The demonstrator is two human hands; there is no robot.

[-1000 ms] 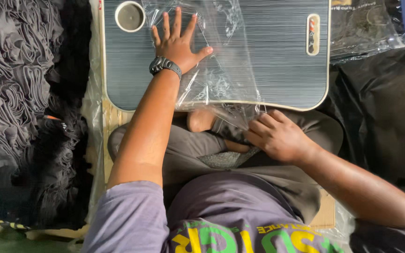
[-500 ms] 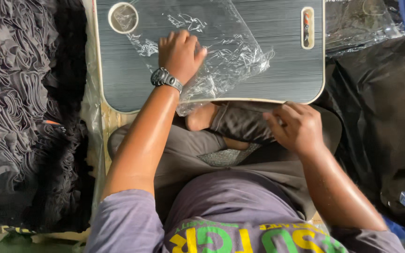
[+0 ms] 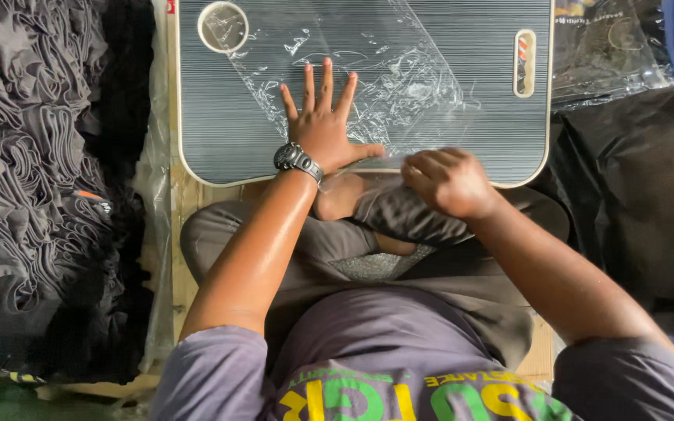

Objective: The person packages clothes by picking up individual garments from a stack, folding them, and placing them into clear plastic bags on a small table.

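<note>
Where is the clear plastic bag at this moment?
In the head view the clear plastic bag lies spread on the grey lap desk, pinned flat under the left hand, with the right hand at its near edge.

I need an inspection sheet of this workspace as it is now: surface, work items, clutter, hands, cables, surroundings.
Surface: grey striped lap desk with a round cup recess and a slot.
Work items: clear plastic bag lying crinkled on the desk.
Clutter: nothing seen on the desk.
Hands: left hand flat on the bag, fingers spread, wristwatch on; right hand closed at the bag's near edge.
Cables: nothing seen.
Surroundings: folded grey fabric pile at left; more plastic bags and black sheeting at right.
</note>
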